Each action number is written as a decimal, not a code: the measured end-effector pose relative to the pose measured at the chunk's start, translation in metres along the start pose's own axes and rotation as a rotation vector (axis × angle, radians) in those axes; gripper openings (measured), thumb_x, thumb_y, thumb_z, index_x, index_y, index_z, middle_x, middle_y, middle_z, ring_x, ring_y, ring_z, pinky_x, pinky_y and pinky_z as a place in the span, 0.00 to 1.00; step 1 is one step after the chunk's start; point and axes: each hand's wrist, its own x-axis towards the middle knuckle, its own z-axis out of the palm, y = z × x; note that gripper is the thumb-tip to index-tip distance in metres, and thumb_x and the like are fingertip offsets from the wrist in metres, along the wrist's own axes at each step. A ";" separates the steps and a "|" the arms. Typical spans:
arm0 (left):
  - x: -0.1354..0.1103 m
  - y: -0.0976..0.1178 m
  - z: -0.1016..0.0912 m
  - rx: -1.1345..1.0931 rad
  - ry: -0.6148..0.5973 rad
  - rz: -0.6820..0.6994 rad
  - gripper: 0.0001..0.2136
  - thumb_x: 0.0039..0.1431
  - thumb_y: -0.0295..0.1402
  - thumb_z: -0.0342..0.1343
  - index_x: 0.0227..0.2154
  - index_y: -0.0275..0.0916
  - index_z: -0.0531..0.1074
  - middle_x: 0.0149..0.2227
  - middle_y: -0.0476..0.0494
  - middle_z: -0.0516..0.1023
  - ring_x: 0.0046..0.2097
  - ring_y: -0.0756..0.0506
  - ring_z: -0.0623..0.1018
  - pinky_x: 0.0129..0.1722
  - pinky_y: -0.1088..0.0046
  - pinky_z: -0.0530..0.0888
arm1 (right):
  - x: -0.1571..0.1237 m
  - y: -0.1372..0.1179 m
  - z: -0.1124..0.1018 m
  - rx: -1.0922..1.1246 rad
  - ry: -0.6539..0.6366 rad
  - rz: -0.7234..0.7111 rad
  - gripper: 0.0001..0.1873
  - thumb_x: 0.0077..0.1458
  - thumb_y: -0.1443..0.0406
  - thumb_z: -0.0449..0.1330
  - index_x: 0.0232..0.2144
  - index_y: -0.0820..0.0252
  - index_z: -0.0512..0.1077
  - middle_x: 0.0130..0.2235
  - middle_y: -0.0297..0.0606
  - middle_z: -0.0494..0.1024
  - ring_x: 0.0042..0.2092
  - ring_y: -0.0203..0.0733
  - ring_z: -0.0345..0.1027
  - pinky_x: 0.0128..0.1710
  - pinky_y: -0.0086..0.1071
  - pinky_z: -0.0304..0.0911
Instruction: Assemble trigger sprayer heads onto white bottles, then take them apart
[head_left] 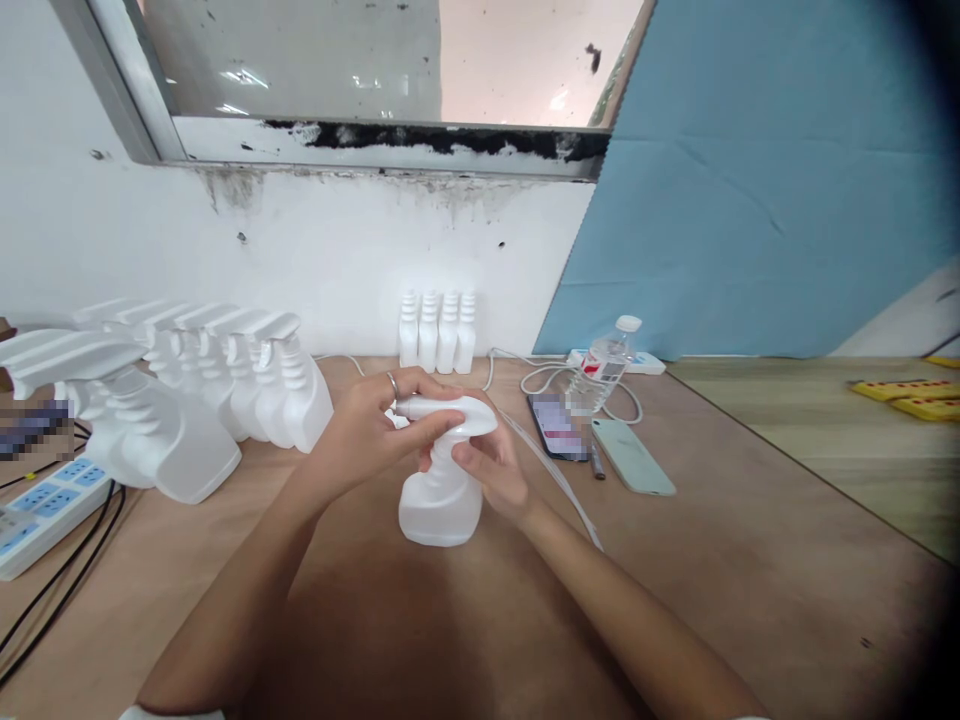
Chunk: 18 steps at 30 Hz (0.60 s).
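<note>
A white spray bottle (441, 512) is upright between the left hand (375, 422), pinching its spray head (478, 416), and the right hand (501, 478), gripping its neck (445, 466). Beyond it, four small bottles (427, 343) stand by the far edge of the surface (720, 590).

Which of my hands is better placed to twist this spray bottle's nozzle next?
Probably your left hand: its fingers flank the nozzle, while your right hand is by the spray bottle's neck.

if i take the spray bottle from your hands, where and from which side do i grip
Probably grip the spray bottle by its broad lower body, from the near side: the left hand and the right hand are at its head and neck, leaving that wide part mostly uncovered.
</note>
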 end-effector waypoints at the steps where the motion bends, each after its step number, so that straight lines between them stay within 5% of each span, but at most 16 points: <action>1: 0.001 0.000 0.000 0.010 0.008 0.012 0.11 0.56 0.42 0.60 0.36 0.40 0.77 0.34 0.45 0.80 0.37 0.46 0.79 0.38 0.72 0.75 | 0.000 0.000 -0.001 -0.003 0.010 0.006 0.28 0.52 0.52 0.64 0.49 0.57 0.61 0.33 0.38 0.76 0.32 0.42 0.72 0.30 0.34 0.66; 7: 0.006 -0.007 -0.009 -0.017 -0.061 -0.022 0.16 0.54 0.43 0.61 0.43 0.42 0.74 0.36 0.45 0.79 0.39 0.46 0.78 0.36 0.73 0.73 | -0.002 -0.003 -0.001 -0.133 -0.033 0.030 0.18 0.56 0.52 0.60 0.35 0.63 0.72 0.32 0.41 0.76 0.33 0.41 0.70 0.31 0.33 0.64; 12: 0.003 -0.007 -0.013 0.037 -0.086 -0.037 0.13 0.55 0.43 0.60 0.28 0.38 0.71 0.28 0.45 0.78 0.33 0.47 0.76 0.31 0.74 0.70 | 0.002 -0.007 0.003 -0.211 -0.044 -0.012 0.18 0.55 0.51 0.61 0.30 0.62 0.71 0.29 0.38 0.74 0.30 0.39 0.67 0.30 0.32 0.63; 18: 0.004 -0.005 -0.012 0.054 -0.104 -0.060 0.13 0.56 0.44 0.59 0.27 0.38 0.69 0.28 0.47 0.78 0.32 0.48 0.75 0.29 0.76 0.68 | 0.005 -0.011 0.007 -0.242 0.019 0.039 0.16 0.53 0.52 0.62 0.31 0.60 0.69 0.27 0.35 0.74 0.29 0.38 0.66 0.29 0.31 0.62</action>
